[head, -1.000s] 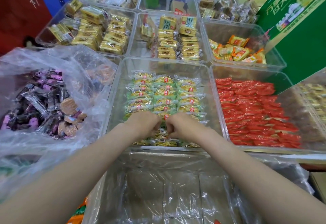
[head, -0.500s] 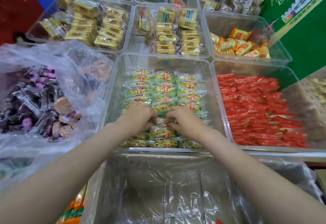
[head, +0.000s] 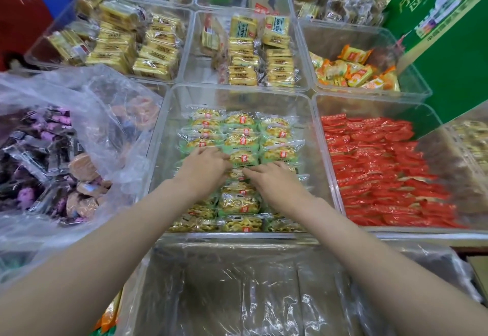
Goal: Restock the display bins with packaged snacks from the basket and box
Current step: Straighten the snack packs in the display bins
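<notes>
**Snack packets fill clear display bins as two hands work the middle row**

Snack packets in green-and-yellow wrappers (head: 239, 201) lie in three neat columns inside the clear centre bin (head: 169, 113), where both hands reach in from the near edge. Nearest the camera, a box lined with clear plastic film (head: 237, 290) stands just below that bin. The left hand (head: 203, 168) rests on the left column, its fingers (head: 202, 150) spread forward and flat over the wrappers. The right hand (head: 272, 181) lies beside it, fingers (head: 250, 171) extended and touching a packet in the middle column; neither hand visibly grips anything. To the left, a crumpled plastic bag (head: 87, 113) holds purple-and-black wrapped sweets. To the right, red packets (head: 383, 166) crowd the neighbouring bin. Farther back, bins carry yellow biscuit packs (head: 137, 45), stacked yellow bars (head: 261, 55) and orange packets (head: 351, 70). A green carton (head: 449, 45) leans at far right.
</notes>
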{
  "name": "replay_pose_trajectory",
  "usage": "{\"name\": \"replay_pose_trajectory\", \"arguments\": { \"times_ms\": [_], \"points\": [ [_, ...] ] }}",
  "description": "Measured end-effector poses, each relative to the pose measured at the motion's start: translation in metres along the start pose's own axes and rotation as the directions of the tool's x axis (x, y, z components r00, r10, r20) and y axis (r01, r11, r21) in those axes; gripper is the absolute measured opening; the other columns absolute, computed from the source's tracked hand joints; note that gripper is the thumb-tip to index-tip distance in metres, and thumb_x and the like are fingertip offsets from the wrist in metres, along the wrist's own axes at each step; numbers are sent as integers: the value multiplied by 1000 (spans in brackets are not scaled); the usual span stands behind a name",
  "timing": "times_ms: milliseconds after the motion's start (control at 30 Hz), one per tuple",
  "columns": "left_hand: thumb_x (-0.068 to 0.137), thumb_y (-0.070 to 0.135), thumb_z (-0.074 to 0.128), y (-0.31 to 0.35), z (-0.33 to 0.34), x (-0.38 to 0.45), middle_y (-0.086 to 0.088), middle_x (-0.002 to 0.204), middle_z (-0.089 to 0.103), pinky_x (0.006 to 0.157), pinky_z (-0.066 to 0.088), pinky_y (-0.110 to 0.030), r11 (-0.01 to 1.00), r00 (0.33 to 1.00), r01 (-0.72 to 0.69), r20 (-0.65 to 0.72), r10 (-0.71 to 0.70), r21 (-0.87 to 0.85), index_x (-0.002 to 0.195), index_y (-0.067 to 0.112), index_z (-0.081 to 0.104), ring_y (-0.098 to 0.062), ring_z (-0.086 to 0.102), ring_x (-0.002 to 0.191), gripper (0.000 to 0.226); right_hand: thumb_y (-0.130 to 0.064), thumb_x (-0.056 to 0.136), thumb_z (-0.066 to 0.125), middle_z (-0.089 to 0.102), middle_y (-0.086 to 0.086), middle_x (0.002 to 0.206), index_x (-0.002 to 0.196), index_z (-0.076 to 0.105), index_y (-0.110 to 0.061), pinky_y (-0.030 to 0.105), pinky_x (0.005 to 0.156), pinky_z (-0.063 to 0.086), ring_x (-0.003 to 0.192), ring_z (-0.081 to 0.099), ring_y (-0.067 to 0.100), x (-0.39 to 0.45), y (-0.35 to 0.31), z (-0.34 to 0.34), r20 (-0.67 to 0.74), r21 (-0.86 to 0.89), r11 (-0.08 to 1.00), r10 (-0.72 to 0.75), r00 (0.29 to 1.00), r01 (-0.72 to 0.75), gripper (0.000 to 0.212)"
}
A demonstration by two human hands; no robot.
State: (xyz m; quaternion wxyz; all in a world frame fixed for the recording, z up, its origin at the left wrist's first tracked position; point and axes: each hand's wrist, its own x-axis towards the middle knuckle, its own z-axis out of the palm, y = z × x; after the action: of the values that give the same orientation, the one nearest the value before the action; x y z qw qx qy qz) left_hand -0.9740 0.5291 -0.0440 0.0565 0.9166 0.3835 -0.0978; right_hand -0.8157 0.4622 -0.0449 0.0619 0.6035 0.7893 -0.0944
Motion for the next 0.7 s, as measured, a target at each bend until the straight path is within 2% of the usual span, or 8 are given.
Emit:
{"name": "replay_pose_trajectory", "arguments": {
  "times_ms": [67, 133, 200, 300, 433, 600, 667, 700],
  "points": [
    [97, 35, 43, -4, -2, 4, 6, 141, 46, 107, 26, -39, 999, 1000, 4, 25, -3, -52, 129, 26, 53, -16, 39, 130, 35, -20, 100, 42, 54, 3, 134, 135, 49, -20, 38, 105, 34, 122, 49, 25, 7, 5, -7, 5, 140, 990, 30, 1000, -30, 36],
    [97, 37, 42, -10, -6, 11, 3, 128, 57, 103, 33, -38, 991, 999, 27, -18, -30, -131, 121, 21, 59, -18, 48, 118, 33, -15, 99, 42, 49, 7, 139, 130, 54, -12, 35, 107, 33, 126, 46, 26, 20, 10, -17, -53, 265, 960, 107, 993, -89, 33],
    [98, 32, 39, -14, -10, 16, 1, 121, 61, 100, 35, -38, 985, 995, 57, -75, -70, -162, 119, 17, 60, -21, 45, 115, 32, -7, 98, 42, 47, 9, 139, 129, 53, -6, 32, 107, 31, 128, 43, 25, 32, 11, -22, -61, 290, 947, 167, 984, -142, 32],
    [99, 24, 39, -9, -13, 21, -1, 124, 59, 98, 30, -38, 991, 995, 89, -45, -93, -100, 127, 16, 53, -24, 37, 120, 33, -6, 95, 46, 55, 7, 120, 118, 56, -8, 37, 101, 34, 116, 48, 24, 44, 5, -16, -7, 251, 947, 211, 977, -202, 26],
    [94, 38, 47, -6, -14, 25, 2, 131, 51, 101, 27, -37, 996, 997, 83, -2, -83, -38, 133, 20, 45, -23, 35, 123, 43, -17, 92, 55, 54, 5, 116, 114, 60, -10, 41, 104, 35, 110, 50, 22, 43, 1, -14, -8, 338, 912, 248, 969, -231, 24],
    [92, 36, 49, -8, -14, 24, 8, 115, 59, 95, 27, -33, 998, 987, 53, -156, -45, 46, 103, 23, 59, -18, 40, 112, 20, -14, 83, 67, 54, -1, 90, 84, 59, -14, 40, 91, 45, 88, 51, 16, 42, 1, -15, -114, 466, 853, 321, 940, -234, 8],
    [89, 37, 53, -11, -14, 27, 7, 117, 56, 97, 26, -33, 998, 986, 60, -158, -58, 8, 100, 23, 60, -18, 37, 116, 19, -18, 83, 68, 53, -1, 100, 79, 54, -19, 39, 100, 38, 100, 46, 17, 44, 3, -17, -103, 416, 878, 302, 948, -235, 15],
    [87, 39, 55, -13, -16, 29, 5, 123, 52, 100, 25, -34, 998, 986, 65, -153, -68, -26, 98, 23, 61, -19, 34, 121, 21, -21, 82, 68, 51, 1, 116, 78, 53, -21, 40, 106, 30, 115, 40, 19, 46, 5, -20, -84, 374, 894, 297, 951, -246, 16]
  ]
}}
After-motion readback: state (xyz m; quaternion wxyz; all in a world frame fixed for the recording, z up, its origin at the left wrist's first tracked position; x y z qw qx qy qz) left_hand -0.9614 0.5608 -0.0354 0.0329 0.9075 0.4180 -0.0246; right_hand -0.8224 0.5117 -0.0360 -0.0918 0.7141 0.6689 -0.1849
